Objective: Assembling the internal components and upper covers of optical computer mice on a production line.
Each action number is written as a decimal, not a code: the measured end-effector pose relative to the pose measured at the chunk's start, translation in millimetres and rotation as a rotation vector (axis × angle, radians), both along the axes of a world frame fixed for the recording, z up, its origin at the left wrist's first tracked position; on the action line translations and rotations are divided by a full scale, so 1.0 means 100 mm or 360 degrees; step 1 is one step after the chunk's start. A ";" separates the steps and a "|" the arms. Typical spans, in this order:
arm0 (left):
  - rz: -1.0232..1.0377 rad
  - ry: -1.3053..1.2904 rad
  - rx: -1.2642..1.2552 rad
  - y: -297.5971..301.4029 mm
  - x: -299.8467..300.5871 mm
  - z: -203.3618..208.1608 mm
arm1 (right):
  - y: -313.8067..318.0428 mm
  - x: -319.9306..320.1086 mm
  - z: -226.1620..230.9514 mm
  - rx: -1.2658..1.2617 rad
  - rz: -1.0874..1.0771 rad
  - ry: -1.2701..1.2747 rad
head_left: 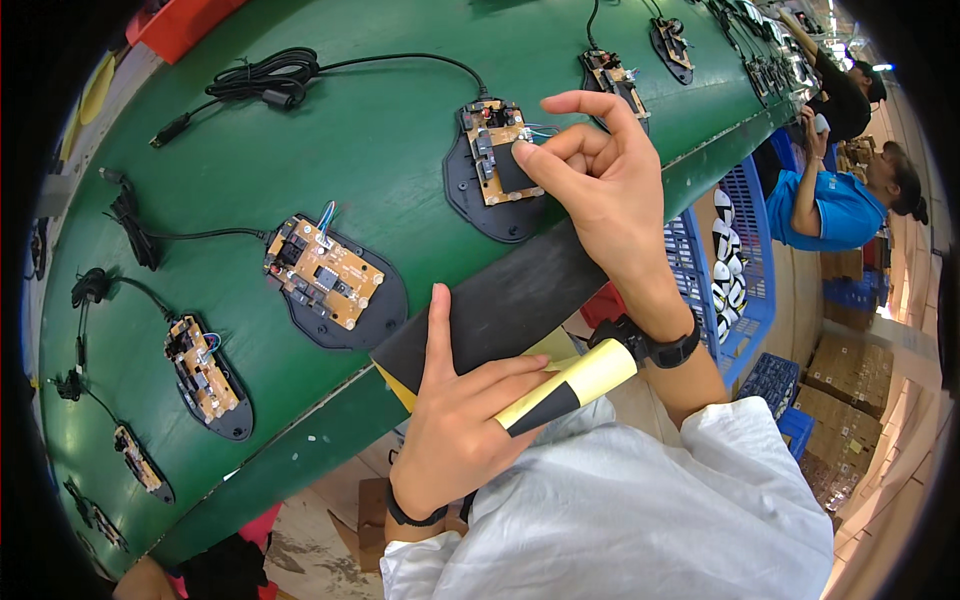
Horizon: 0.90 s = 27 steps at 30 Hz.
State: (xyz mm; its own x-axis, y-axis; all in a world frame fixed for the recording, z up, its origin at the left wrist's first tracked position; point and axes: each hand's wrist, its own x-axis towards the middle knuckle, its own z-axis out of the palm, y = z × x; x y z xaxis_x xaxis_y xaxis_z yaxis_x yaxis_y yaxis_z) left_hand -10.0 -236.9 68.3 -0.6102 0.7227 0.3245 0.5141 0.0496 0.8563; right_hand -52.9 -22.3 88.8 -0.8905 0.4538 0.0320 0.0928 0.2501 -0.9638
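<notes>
In my left hand (pixel 455 420) is a strip of black sheet with yellow backing (pixel 500 305). My fingers spread over it, and its end curls into a yellow roll (pixel 575 385) beside them. The strip lies along the green table's edge. My right hand (pixel 615 190) pinches a small black square (pixel 512 168) against the brown circuit board (pixel 493 130) of an opened computer mouse. That board sits in a dark mouse base (pixel 462 190), its cable running left to a coiled bundle (pixel 285 75). Left of it lies another mouse base with a bare circuit board (pixel 330 275).
Several more opened mice with cables, such as one at the left (pixel 205 375), line the green table (pixel 380 130). A blue crate (pixel 750 260) of white and black mouse covers stands at the right. Beyond it, a person in a blue shirt (pixel 825 210) works along the table.
</notes>
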 end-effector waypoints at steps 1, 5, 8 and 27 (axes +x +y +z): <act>-0.0006 -0.0005 0.0003 0.00 -0.01 -0.01 | 0.00 0.00 -0.01 -0.0004 -0.0024 0.0012; -0.0026 -0.0004 0.0021 -0.05 -0.02 -0.02 | -0.04 0.00 -0.01 0.0009 -0.0054 0.0033; -0.0030 -0.0015 0.0025 -0.06 -0.02 -0.02 | -0.01 0.01 -0.04 -0.0020 -0.0067 0.0055; -0.0017 -0.0017 -0.0045 -0.18 0.03 0.03 | -0.07 0.01 0.10 0.1646 -0.0094 -0.0069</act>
State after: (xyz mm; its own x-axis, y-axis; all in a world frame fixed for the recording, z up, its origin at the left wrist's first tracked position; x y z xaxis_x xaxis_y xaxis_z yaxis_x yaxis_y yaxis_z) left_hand -7.0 -254.4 71.3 -0.6058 0.7379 0.2975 0.5056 0.0684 0.8600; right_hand -51.6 -29.1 99.1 -0.8774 0.2658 0.3994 0.1612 0.9474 -0.2764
